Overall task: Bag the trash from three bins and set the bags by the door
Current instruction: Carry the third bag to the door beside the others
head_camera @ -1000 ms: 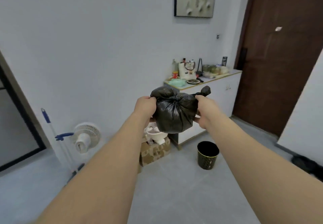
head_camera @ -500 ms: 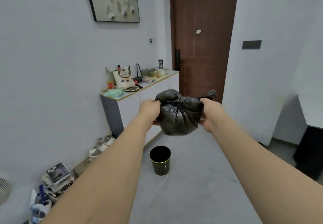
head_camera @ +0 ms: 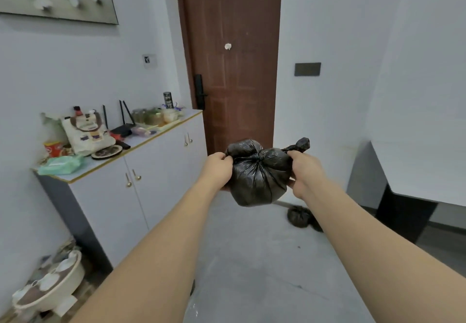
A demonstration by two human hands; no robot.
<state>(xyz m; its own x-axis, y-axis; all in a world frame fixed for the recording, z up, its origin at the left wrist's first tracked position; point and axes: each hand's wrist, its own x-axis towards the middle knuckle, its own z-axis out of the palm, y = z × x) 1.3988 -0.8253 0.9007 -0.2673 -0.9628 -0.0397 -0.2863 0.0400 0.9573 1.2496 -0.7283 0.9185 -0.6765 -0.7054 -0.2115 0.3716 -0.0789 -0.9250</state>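
A small black trash bag point(head_camera: 257, 179), knotted at the top, hangs in the air in front of me. My left hand point(head_camera: 218, 169) grips its left knot end and my right hand point(head_camera: 302, 169) grips the right end, both arms stretched forward. Straight ahead stands the brown door point(head_camera: 232, 58), closed. On the floor near the door's right side lies another tied black bag point(head_camera: 298, 216), partly hidden behind my right forearm.
A white cabinet point(head_camera: 151, 179) with a cluttered top lines the left wall up to the door. A round white object point(head_camera: 48, 290) sits on the floor at lower left. A white table point(head_camera: 416, 171) with a dark leg juts in from the right. Grey floor point(head_camera: 252, 259) runs between them.
The view has swung right and moved closer to the door. The black waste bin has dropped out of sight, and a tied bag on the floor by the door has come into view.
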